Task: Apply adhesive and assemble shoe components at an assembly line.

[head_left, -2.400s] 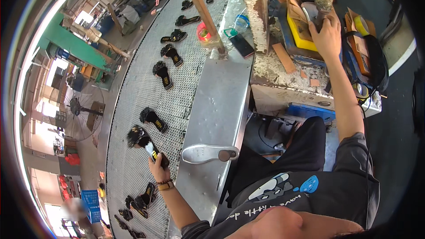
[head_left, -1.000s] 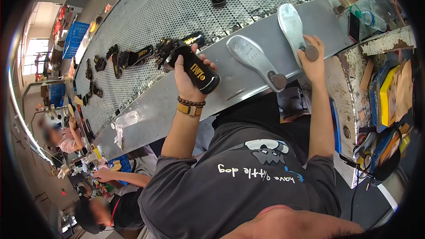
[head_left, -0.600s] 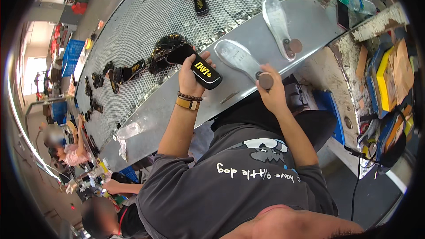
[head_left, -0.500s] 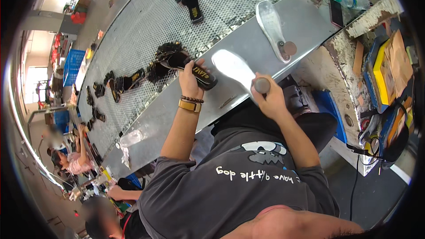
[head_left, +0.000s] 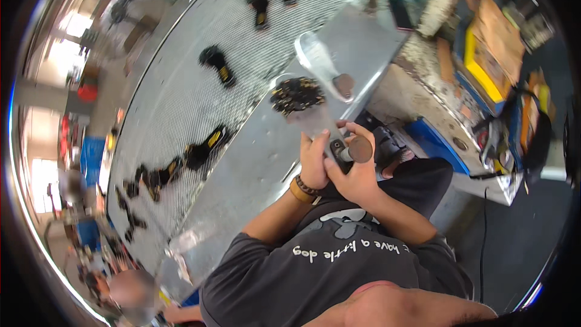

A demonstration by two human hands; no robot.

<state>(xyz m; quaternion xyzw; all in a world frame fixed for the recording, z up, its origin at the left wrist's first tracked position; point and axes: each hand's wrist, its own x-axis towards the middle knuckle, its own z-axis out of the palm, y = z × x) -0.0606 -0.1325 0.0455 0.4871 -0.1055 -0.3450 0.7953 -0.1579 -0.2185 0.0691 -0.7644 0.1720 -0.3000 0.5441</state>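
The left hand [head_left: 313,160] and right hand [head_left: 356,172] grip the metal plate [head_left: 311,122] near its knobbed end, the right beside the knob [head_left: 361,149], while the slipper [head_left: 296,95] shows its ruffled black upper beyond both grips, at the plate's far end.

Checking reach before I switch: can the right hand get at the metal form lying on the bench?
Probably not right now: the right hand is busy gripping the held form near its knobbed end. Once freed, likely yes: nothing seems to cover the knob of the bench form.
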